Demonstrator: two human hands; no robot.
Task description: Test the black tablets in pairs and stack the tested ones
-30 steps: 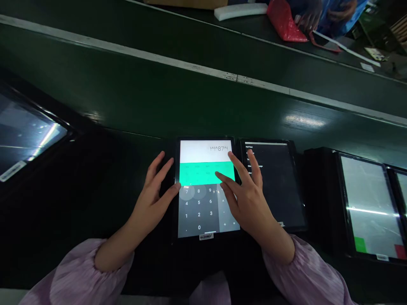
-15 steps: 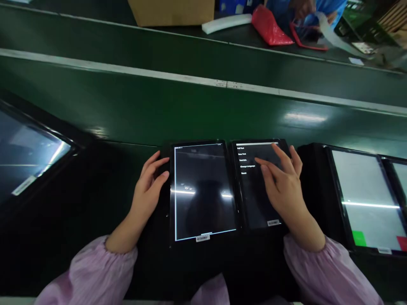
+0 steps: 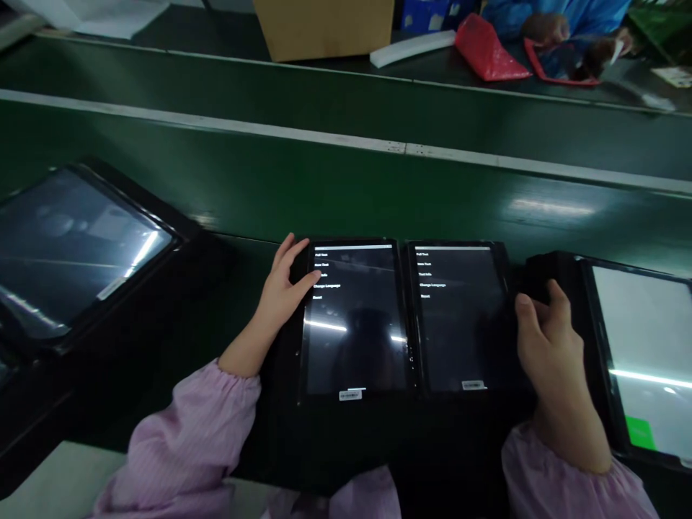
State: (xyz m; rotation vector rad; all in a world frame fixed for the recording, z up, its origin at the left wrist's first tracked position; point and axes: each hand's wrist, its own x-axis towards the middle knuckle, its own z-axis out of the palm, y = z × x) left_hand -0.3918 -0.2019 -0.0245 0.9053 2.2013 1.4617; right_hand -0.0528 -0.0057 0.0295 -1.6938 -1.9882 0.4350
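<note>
Two black tablets lie side by side in dark holders in front of me. The left tablet (image 3: pixel 357 324) and the right tablet (image 3: pixel 459 324) both show a white-text menu on a dark screen, with a barcode label at the bottom. My left hand (image 3: pixel 284 288) is at the left tablet's upper left edge, fingers stretched along the side, thumb over the "Test Info" line; whether the thumb presses the glass I cannot tell. Just right of the right tablet, my right hand (image 3: pixel 554 346) is raised with thumb and forefinger apart and the other fingers curled, holding nothing.
At far left lies a tilted device (image 3: pixel 81 245) in a black holder. Another tablet (image 3: pixel 649 339) at right glows white with a green square. Across the green ledge are a cardboard box (image 3: pixel 324 29), a white foam strip (image 3: pixel 414 49), a red pouch (image 3: pixel 489 50) and a co-worker's hands (image 3: pixel 546 29).
The left tablet went from a white-outlined dark screen to the menu. My left thumb moved onto its screen. My right hand left the right tablet's screen, moving right. The view shifted left.
</note>
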